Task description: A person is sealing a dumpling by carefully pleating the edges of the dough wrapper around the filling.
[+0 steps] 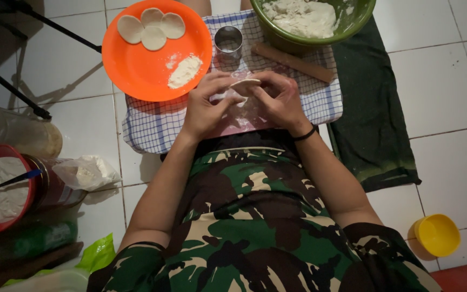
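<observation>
Both hands meet over a pink board on a checked cloth (152,127) and pinch a small flat round of dough (244,84) between their fingertips. My left hand (207,105) grips its left edge, my right hand (282,100) its right edge; a black band circles the right wrist. Just beyond the hands stand a metal ring cutter (228,43) and a wooden rolling pin (293,62). An orange plate (141,70) at the upper left holds several dough discs (152,27) and a heap of flour (185,71).
A green bowl (352,24) of dough sits at the top right, on a dark green cloth (374,124). At the left are a red bowl (14,157) of flour with a spoon, a jar, a plastic bag and a bottle. A yellow cup (437,234) stands at lower right on the white tiles.
</observation>
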